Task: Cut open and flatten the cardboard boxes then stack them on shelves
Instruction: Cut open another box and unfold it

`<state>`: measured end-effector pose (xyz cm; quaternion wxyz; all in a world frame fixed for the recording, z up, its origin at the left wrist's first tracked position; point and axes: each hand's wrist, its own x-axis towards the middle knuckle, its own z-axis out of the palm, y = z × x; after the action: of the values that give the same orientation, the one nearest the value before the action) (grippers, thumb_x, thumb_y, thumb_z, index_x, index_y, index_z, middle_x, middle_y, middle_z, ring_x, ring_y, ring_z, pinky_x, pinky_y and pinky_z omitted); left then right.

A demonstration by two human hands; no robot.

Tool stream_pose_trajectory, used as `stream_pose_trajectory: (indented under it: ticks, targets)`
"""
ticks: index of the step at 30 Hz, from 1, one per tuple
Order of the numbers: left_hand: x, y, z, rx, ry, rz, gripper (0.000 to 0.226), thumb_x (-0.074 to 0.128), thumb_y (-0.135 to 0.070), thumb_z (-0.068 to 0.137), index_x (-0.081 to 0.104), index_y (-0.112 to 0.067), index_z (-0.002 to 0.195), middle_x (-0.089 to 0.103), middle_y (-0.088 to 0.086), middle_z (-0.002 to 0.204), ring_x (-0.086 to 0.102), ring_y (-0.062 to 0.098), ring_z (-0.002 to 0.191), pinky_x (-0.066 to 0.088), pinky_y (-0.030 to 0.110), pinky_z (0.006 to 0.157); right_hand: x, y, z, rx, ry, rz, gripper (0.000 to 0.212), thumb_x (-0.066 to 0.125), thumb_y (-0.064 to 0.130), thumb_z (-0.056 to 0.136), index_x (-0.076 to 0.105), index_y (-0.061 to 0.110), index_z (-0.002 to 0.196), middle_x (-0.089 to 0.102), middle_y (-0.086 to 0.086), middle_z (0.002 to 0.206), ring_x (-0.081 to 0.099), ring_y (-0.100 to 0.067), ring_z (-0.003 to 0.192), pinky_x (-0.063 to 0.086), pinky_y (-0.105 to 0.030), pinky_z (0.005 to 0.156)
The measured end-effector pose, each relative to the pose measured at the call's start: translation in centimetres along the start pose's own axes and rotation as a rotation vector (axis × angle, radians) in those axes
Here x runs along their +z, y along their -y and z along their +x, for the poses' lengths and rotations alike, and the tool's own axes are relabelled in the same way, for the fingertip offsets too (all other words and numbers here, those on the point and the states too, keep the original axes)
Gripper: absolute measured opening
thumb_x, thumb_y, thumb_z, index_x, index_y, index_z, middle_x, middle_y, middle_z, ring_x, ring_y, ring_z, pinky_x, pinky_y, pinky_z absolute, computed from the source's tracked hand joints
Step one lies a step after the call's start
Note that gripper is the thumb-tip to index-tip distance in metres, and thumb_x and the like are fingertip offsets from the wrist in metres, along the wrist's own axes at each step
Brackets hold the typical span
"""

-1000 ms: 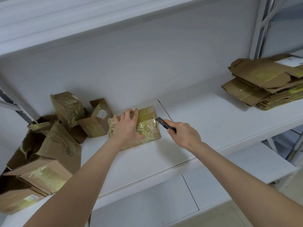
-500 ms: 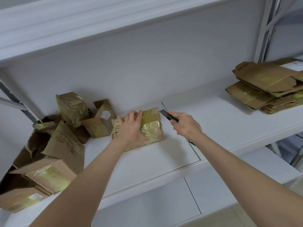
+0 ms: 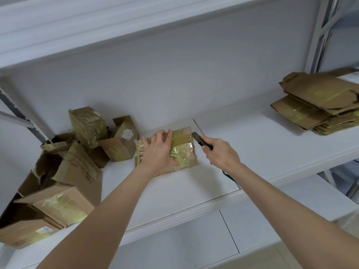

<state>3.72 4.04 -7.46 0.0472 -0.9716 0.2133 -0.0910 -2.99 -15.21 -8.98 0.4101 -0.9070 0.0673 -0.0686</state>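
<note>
A small cardboard box [image 3: 185, 152] wrapped in yellowish tape lies flat on the white shelf [image 3: 252, 148]. My left hand [image 3: 158, 152] presses down on its top, with the fingers spread over the far edge. My right hand [image 3: 221, 154] grips a green-handled utility knife [image 3: 201, 141]. Its blade tip touches the box's far right corner. A green strap hangs below my right wrist.
Several uncut cardboard boxes [image 3: 64, 171] are heaped at the left end of the shelf. A stack of flattened cardboard [image 3: 322, 101] lies at the far right. Another shelf board [image 3: 97, 22] runs overhead and a lower shelf [image 3: 252, 230] sits below.
My right hand has carried the knife from the box's right side up to its far right corner. My left hand stays pressed on the box.
</note>
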Motion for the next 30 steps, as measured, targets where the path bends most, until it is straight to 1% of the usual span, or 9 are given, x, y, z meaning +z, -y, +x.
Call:
stream_pose_trajectory:
  ticks: [5,15,18,20,22,24,26,28,30]
  targets:
    - [-0.1,0.2,0.3,-0.017,0.024,-0.013,0.123,0.077,-0.06,0.065,0.008,-0.013,0.155,0.022,0.009,0.147,0.024,0.027,0.14,0.01,0.063,0.113,0.3,-0.3,-1.0,-0.013,-0.006,-0.102,0.038,0.04,0.028,0.102,0.049,0.047,0.133,0.062,0.001,0.087,0.06,-0.026,0.081,0.044,-0.03,0.063]
    - [-0.5,0.8,1.7,-0.025,0.08,0.003,0.123,0.074,-0.065,0.066,0.007,-0.015,0.155,0.022,0.01,0.148,0.026,0.028,0.139,0.016,0.06,0.113,-0.6,-1.1,-2.3,-0.004,0.066,-0.159,0.038,0.041,0.029,0.1,0.053,0.053,0.127,0.059,0.006,0.083,0.058,-0.023,0.076,0.046,-0.03,0.064]
    - [-1.3,1.3,2.1,-0.088,0.103,0.024,0.12,0.069,-0.073,0.064,0.012,-0.017,0.154,0.026,0.012,0.147,0.03,0.031,0.136,0.029,0.054,0.109,-1.0,-1.5,-2.0,0.025,-0.032,0.053,0.035,0.046,0.026,0.099,0.057,0.047,0.126,0.064,0.003,0.081,0.063,-0.022,0.069,0.056,-0.036,0.071]
    - [-2.6,1.6,2.5,-0.153,0.166,0.028,0.115,0.057,-0.083,0.066,0.017,-0.017,0.152,0.029,0.014,0.145,0.035,0.034,0.134,0.038,0.05,0.103,-0.6,-1.6,-1.2,0.139,-0.137,0.4,0.031,0.049,0.02,0.099,0.059,0.026,0.127,0.063,-0.003,0.076,0.058,-0.019,0.057,0.053,-0.029,0.056]
    - [-3.8,2.3,2.8,-0.188,0.269,0.046,0.108,0.043,-0.086,0.073,0.023,-0.014,0.15,0.035,0.014,0.145,0.042,0.035,0.131,0.044,0.047,0.1,0.0,-0.9,-0.8,0.291,-0.118,0.67,0.024,0.051,0.017,0.099,0.061,0.004,0.117,0.063,-0.008,0.075,0.053,-0.017,0.051,0.046,-0.023,0.047]
    - [-4.7,3.0,2.8,-0.208,0.35,0.035,0.093,0.037,-0.076,0.086,0.023,-0.01,0.151,0.042,0.015,0.146,0.048,0.033,0.128,0.044,0.044,0.102,0.9,0.0,-0.8,0.37,-0.012,0.831,0.018,0.053,0.021,0.1,0.06,0.004,0.101,0.066,-0.011,0.079,0.052,-0.017,0.051,0.046,-0.023,0.049]
    - [-5.1,3.6,2.1,-0.234,0.383,-0.08,0.077,0.038,-0.058,0.097,0.015,-0.012,0.154,0.048,0.017,0.142,0.061,0.034,0.114,0.05,0.042,0.096,1.8,1.2,-0.8,0.403,0.103,0.902,0.016,0.056,0.027,0.099,0.057,0.012,0.094,0.069,-0.014,0.084,0.051,-0.016,0.052,0.045,-0.026,0.055]
    - [-5.1,4.0,1.0,-0.295,0.377,-0.362,0.065,0.044,-0.041,0.101,0.016,-0.018,0.154,0.055,0.018,0.131,0.07,0.032,0.086,0.059,0.042,0.078,2.4,2.5,-0.5,0.412,0.172,0.915,0.017,0.057,0.03,0.098,0.058,0.013,0.095,0.068,-0.013,0.082,0.05,-0.015,0.049,0.045,-0.026,0.053]
    - [-4.4,4.3,0.2,-0.337,0.317,-0.532,0.051,0.043,-0.027,0.103,0.027,-0.018,0.15,0.062,0.016,0.116,0.07,0.027,0.07,0.06,0.04,0.07,2.3,3.8,0.3,0.406,0.207,0.925,0.021,0.058,0.03,0.098,0.061,0.01,0.102,0.061,-0.009,0.077,0.049,-0.014,0.046,0.045,-0.024,0.047]
